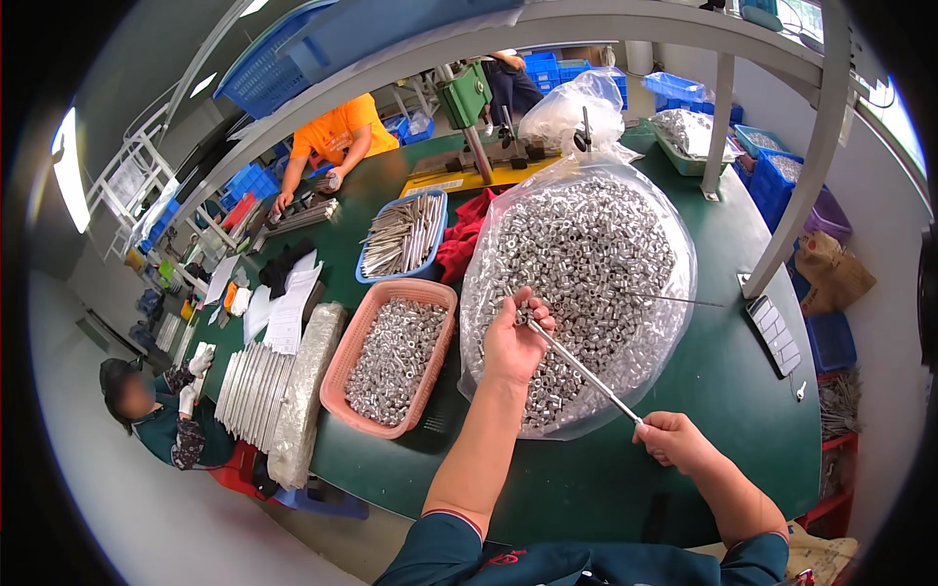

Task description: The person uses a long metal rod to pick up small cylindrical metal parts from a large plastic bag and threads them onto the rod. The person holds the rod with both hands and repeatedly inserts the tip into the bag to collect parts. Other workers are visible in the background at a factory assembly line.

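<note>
A thin metal rod (584, 371) slants across the open clear plastic bag (674, 293), which is heaped with small silver metal sleeves (586, 244). My right hand (672, 439) grips the rod's near end. My left hand (512, 340) pinches a few sleeves at the rod's far end, over the pile. Both forearms enter from the lower edge in dark teal sleeves.
A pink basket (337, 376) of the same sleeves sits left of the bag, a blue basket (376, 273) of metal rods behind it, a red cloth (459, 244) between. A green press (467, 98) stands at the back. Two other people work along the green table (723, 371).
</note>
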`<state>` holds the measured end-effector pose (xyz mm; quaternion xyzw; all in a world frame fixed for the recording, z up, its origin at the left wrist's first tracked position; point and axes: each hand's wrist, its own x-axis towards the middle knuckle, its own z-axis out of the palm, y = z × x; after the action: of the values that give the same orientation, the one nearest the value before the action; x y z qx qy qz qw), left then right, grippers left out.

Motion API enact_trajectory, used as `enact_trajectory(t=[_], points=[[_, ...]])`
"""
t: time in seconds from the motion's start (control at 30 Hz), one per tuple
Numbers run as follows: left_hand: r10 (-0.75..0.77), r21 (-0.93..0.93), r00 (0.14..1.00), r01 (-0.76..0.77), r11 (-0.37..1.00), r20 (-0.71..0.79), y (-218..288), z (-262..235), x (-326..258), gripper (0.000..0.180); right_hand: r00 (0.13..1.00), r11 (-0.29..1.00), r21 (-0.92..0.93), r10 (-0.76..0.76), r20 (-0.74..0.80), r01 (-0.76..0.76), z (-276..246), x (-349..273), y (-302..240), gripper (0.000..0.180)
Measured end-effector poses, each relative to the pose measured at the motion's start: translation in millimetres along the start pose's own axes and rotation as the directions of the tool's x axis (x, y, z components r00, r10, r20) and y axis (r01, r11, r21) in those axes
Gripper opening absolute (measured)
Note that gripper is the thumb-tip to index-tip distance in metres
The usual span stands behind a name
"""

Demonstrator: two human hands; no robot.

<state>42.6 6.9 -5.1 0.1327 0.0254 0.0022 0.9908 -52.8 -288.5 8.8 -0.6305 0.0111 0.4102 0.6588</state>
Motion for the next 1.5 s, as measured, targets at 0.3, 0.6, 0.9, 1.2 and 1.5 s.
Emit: enact_trajectory(t=[0.3,0.6,0.9,1.2,1.5], points=[[-0.005,0.158,0.995,-0.011,0.987,0.101,-3,-3,1,0.019,0.996,0.98,-0.198,-0.047,-0.081,0.03,1,-5,-4,0.025],[0.059,0.139,0.997,-0.067,0.988,0.059,6,-7,2,0.021,0.993,0.944,-0.328,-0.076,-0.095,0.041,4,-10,-10,0.025],[0.056,0.195,0.995,-0.072,0.978,0.087,-4,3,-3,0.022,0.995,0.965,-0.261,-0.032,-0.092,0.007,2,-6,-5,0.025],[-0.086,0.124,0.99,0.072,0.99,0.112,-6,4,-3,0.02,0.981,0.941,-0.322,-0.15,-0.121,0.104,5,-1,3,0.025],[-0.097,-0.021,0.99,0.1,0.995,0.101,-11,26,-14,0.022,0.999,1.0,0.018,-0.001,0.043,0.0,5,-1,-3,0.023]])
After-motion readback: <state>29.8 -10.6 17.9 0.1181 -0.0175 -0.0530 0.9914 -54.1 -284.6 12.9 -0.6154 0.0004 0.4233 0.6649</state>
